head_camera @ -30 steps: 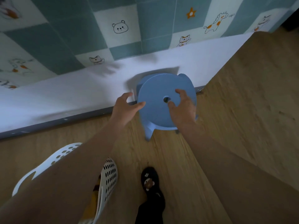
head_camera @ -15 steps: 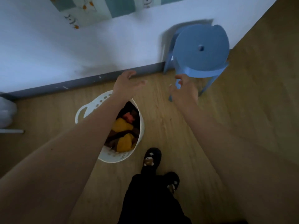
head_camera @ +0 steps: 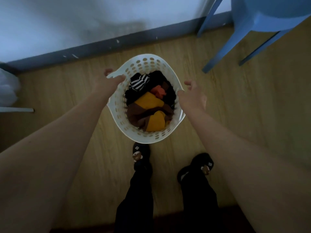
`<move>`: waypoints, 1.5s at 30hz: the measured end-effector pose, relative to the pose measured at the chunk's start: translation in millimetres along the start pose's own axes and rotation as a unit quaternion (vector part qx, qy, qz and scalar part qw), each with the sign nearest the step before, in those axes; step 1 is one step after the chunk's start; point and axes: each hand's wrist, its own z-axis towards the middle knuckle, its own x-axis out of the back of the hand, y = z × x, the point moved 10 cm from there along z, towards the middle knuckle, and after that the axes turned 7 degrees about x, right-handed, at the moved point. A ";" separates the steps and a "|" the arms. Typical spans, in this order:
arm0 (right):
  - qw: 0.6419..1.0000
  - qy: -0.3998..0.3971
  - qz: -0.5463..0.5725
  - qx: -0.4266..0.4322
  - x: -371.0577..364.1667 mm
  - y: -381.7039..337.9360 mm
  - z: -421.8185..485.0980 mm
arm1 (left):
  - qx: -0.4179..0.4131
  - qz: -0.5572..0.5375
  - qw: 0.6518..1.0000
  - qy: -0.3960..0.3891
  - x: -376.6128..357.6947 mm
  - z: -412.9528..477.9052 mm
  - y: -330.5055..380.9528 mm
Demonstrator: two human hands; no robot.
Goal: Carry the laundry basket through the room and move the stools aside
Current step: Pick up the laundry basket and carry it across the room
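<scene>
A white perforated laundry basket stands on the wooden floor just ahead of my feet, filled with yellow, brown, black, orange and striped clothes. My left hand is at the basket's left handle, thumb lying over the rim and a fingertip showing beyond the handle, fingers not closed. My right hand hovers at the right rim with its fingers spread, holding nothing. A blue plastic stool stands against the wall at the upper right, apart from both hands.
A white wall with a dark grey baseboard runs across the top. A white object with a thin white bar sits at the left edge. My feet in dark slippers stand right behind the basket.
Both hands left the blue stool and came down to the basket's two sides. My view swung down and left, so the basket is now centred and the stool sits at the upper right.
</scene>
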 end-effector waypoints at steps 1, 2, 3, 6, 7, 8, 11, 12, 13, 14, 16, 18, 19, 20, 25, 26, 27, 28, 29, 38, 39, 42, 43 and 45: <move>1.000 0.004 -0.010 -0.008 -5.4 6.5 -0.4 | 0.007 0.000 1.000 0.000 3.1 7.8 -9.4; 1.000 0.007 -0.024 -0.015 -18.0 13.2 -0.1 | 0.017 0.000 1.000 -0.004 6.8 20.6 -24.2; 0.999 0.013 -0.040 -0.025 -22.2 19.9 -0.2 | 0.025 0.002 1.000 -0.004 8.7 27.8 -33.8; 0.995 0.019 -0.069 -0.071 -38.2 37.7 3.6 | 0.065 0.006 0.998 -0.001 16.4 56.4 -60.6; 0.994 0.013 -0.067 -0.083 -41.9 42.8 4.0 | 0.074 0.004 0.997 -0.005 16.4 62.7 -67.3; 0.993 0.012 -0.065 -0.097 -48.3 47.4 5.7 | 0.083 0.008 0.996 -0.010 16.9 72.7 -72.8; 0.990 0.020 -0.036 -0.136 -58.5 58.2 8.9 | 0.107 0.019 0.993 -0.045 11.7 93.8 -83.8; 0.989 0.027 -0.021 -0.147 -59.6 61.3 9.9 | 0.110 0.019 0.992 -0.056 9.7 97.4 -84.3; 0.987 0.033 -0.009 -0.154 -61.4 63.5 11.7 | 0.113 0.018 0.991 -0.067 8.2 101.6 -83.7; 0.986 0.039 0.002 -0.161 -61.4 65.2 12.3 | 0.112 0.019 0.991 -0.077 6.3 103.6 -82.9; 0.982 0.059 0.022 -0.176 -61.5 67.1 16.6 | 0.105 0.029 0.989 -0.098 0.8 111.4 -77.7; 0.979 0.075 0.039 -0.186 -60.5 68.0 18.1 | 0.107 0.030 0.987 -0.114 -5.1 113.5 -73.2; 0.977 0.082 0.046 -0.192 -54.9 67.2 17.5 | 0.110 0.035 0.986 -0.121 -10.5 111.5 -67.4; 0.976 0.082 0.048 -0.194 -56.8 67.3 15.6 | 0.115 0.039 0.985 -0.123 -11.1 110.2 -69.2; 0.972 0.101 0.067 -0.200 -48.1 65.7 6.6 | 0.109 0.058 0.985 -0.122 -11.9 101.3 -64.7; 0.970 0.110 0.076 -0.204 -37.9 66.3 3.7 | 0.103 0.064 0.985 -0.123 -14.8 95.1 -56.7; 0.968 0.120 0.083 -0.206 -27.9 66.3 0.9 | 0.095 0.071 0.985 -0.122 -17.2 88.4 -47.8; 0.966 0.129 0.088 -0.208 -17.7 67.2 -1.8 | 0.087 0.079 0.986 -0.117 -19.1 81.6 -38.4; 0.962 0.139 0.098 -0.212 -4.6 68.7 -5.6 | 0.077 0.089 0.987 -0.110 -21.9 73.1 -27.5; 0.934 0.231 0.147 -0.231 134.3 101.9 -51.3 | 0.006 0.122 0.986 -0.109 -86.6 -27.9 70.3; 0.930 0.244 0.151 -0.231 154.5 109.2 -57.6 | -0.001 0.115 0.987 -0.116 -100.2 -44.5 81.3; 0.924 0.269 0.155 -0.225 199.6 121.4 -66.5 | -0.023 0.110 0.985 -0.128 -132.5 -79.7 115.6; 0.917 0.285 0.166 -0.225 226.2 131.3 -72.7 | -0.030 0.114 0.983 -0.138 -152.4 -99.5 128.5; 0.905 0.304 0.191 -0.226 279.2 151.9 -84.2 | -0.043 0.114 0.982 -0.147 -191.4 -138.7 155.8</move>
